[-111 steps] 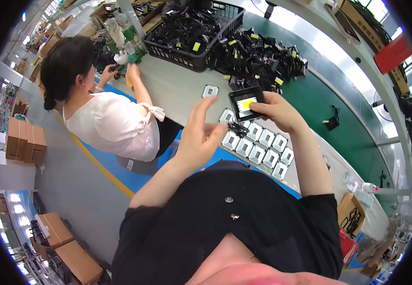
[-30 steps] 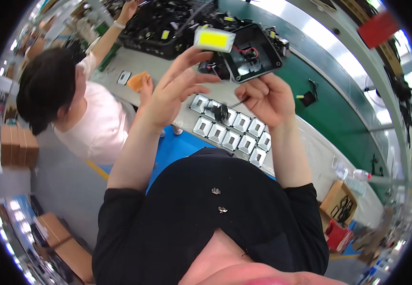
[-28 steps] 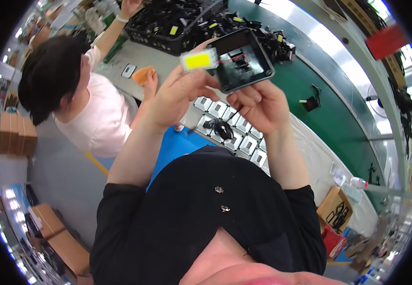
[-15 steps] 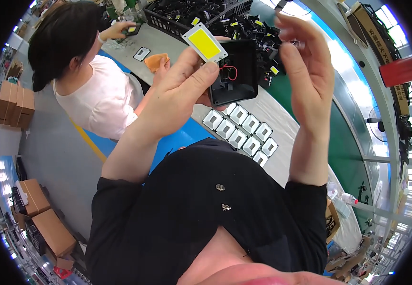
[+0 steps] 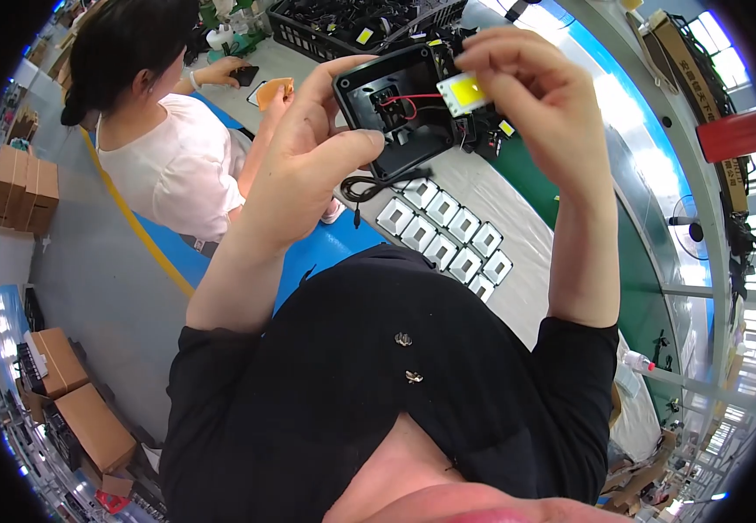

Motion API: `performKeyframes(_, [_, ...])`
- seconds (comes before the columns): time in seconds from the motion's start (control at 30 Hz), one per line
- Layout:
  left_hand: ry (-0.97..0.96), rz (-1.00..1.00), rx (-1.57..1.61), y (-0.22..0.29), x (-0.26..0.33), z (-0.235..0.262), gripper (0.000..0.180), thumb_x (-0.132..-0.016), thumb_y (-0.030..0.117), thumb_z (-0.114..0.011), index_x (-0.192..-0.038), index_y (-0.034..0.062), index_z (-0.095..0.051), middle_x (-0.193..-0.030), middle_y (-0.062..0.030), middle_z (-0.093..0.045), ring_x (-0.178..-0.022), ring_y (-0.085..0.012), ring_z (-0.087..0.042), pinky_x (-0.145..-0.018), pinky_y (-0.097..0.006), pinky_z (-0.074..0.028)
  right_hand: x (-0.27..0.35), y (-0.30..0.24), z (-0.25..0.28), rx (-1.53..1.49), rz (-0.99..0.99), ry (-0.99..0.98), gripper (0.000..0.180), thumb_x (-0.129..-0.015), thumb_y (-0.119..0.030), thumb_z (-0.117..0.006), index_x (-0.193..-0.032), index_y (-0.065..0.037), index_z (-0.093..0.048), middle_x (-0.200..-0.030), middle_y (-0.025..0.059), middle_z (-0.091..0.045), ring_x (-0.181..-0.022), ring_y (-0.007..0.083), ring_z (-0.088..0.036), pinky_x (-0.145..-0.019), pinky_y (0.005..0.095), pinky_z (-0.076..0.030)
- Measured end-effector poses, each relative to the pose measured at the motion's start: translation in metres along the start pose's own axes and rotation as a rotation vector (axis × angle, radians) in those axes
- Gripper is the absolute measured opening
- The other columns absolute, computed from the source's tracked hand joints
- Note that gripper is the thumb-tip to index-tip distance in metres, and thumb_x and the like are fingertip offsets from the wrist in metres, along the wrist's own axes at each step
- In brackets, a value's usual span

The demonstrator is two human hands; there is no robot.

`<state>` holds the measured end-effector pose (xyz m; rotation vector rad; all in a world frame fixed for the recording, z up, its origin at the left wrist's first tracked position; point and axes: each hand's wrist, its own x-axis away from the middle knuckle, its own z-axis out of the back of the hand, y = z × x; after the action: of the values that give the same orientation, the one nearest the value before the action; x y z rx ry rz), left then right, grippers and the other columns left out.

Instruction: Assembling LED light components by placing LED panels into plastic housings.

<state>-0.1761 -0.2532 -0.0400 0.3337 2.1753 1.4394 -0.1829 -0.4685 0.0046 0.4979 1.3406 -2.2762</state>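
My left hand (image 5: 313, 161) grips a black lamp housing (image 5: 408, 157) by its left side, thumb over the near wall. Its open face is turned up toward me, showing the dark inside. A red wire (image 5: 419, 96) runs from within to a yellow LED panel (image 5: 465, 94) with a pale border. My right hand (image 5: 531, 100) pinches that panel by its right edge, just beyond the housing's right rim. A black cable (image 5: 378, 186) with a plug hangs below the housing. White-and-black square frames (image 5: 430, 235) lie in rows on the table underneath.
A black crate (image 5: 308, 39) full of dark parts stands at the table's far side, with more lamp parts (image 5: 487, 144) heaped beside it. At the left a co-worker in a pink top (image 5: 164, 161) holds an orange cloth (image 5: 275, 91). Cardboard boxes (image 5: 95, 427) sit on the floor.
The LED panel has passed from my left hand to my right and moved right. The housing has shifted left and tilted, and its cable now shows. The co-worker's hands have moved.
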Motion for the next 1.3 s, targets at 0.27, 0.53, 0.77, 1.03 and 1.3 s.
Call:
performKeyframes(0.27, [0.111,-0.166,-0.006,-0.007,0.001,-0.013,0.050,-0.080,0.000,-0.060,-0.124,0.0015,-0.035,-0.105,-0.0068,-0.052,-0.091,-0.0095,-0.054,-0.078,-0.022,-0.046,0.028,-0.024,-0.011,0.404,0.321,0.056,0.019,-0.069,-0.001,-0.069,-0.088,-0.004,-0.066,-0.088,0.0073,-0.061,-0.074,0.0194,-0.061,-0.063,0.0255,-0.049])
performKeyframes(0.53, [0.127,-0.262,-0.109,-0.015,0.000,-0.022,0.041,-0.084,0.003,-0.060,-0.120,0.0019,-0.039,-0.102,-0.0054,-0.054,-0.087,-0.0076,-0.054,-0.075,-0.020,-0.046,0.040,-0.040,-0.002,0.505,0.272,0.032,0.024,-0.065,0.003,-0.072,-0.088,-0.002,-0.068,-0.085,0.0074,-0.063,-0.080,0.0176,-0.061,-0.069,0.0253,-0.050])
performKeyframes(0.77, [0.207,-0.275,-0.060,-0.015,-0.005,-0.037,0.029,-0.083,0.003,-0.059,-0.109,0.0038,-0.046,-0.097,-0.0040,-0.055,-0.084,-0.0071,-0.054,-0.072,-0.019,-0.045,0.050,-0.045,-0.011,0.626,0.505,0.212,0.021,-0.058,-0.002,-0.073,-0.079,-0.003,-0.067,-0.076,0.0052,-0.059,-0.067,0.0207,-0.056,-0.058,0.0287,-0.045])
performKeyframes(1.03, [0.158,-0.339,-0.086,-0.018,-0.005,-0.051,0.033,-0.084,0.000,-0.055,-0.116,0.0021,-0.048,-0.098,-0.0035,-0.055,-0.085,-0.0063,-0.054,-0.073,-0.019,-0.044,0.055,-0.034,-0.030,0.587,0.526,0.384,0.023,-0.057,-0.003,-0.074,-0.080,-0.005,-0.068,-0.078,0.0059,-0.061,-0.068,0.0198,-0.055,-0.058,0.0283,-0.044])
performKeyframes(1.3, [-0.032,-0.212,0.038,-0.006,0.006,-0.038,0.048,-0.079,-0.006,-0.048,-0.127,-0.0039,-0.040,-0.112,-0.0093,-0.052,-0.100,-0.0136,-0.051,-0.086,-0.025,-0.041,0.044,-0.032,-0.043,0.536,0.576,0.469,0.027,-0.056,-0.004,-0.075,-0.082,-0.006,-0.070,-0.081,0.0051,-0.062,-0.069,0.0195,-0.056,-0.060,0.0283,-0.045])
